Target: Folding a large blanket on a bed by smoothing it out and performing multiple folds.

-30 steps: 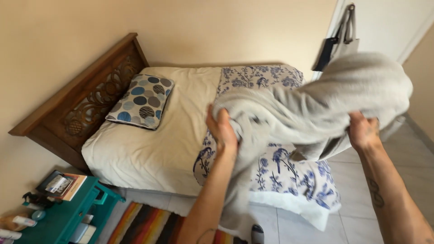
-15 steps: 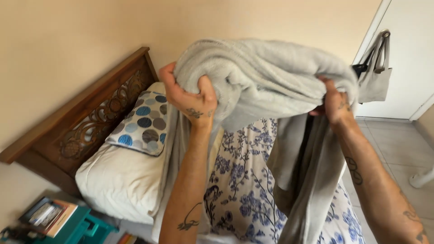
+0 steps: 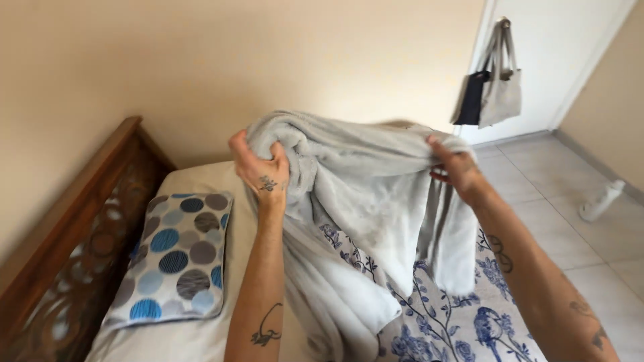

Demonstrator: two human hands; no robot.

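A pale grey fleece blanket (image 3: 362,194) hangs in the air above the bed, bunched along its upper edge and drooping in loose folds toward the mattress. The left hand (image 3: 260,167) is closed in a fist around one gathered corner of it, knuckles turned toward the camera, a small tattoo showing on the back of the hand. The right hand (image 3: 456,167) pinches the opposite upper edge, fingers curled over the cloth, so the blanket spans between the two. Beneath it lies a white bedspread with a blue floral and bird print (image 3: 456,322), covering the lower part of the cream sheet (image 3: 201,181). To the left, a pillow patterned with blue, grey and brown circles (image 3: 174,258) rests near the carved wooden headboard (image 3: 74,255). On the white door (image 3: 557,53) at the back hang two bags (image 3: 490,94), one dark, one grey. The floor (image 3: 570,201) is pale tile.
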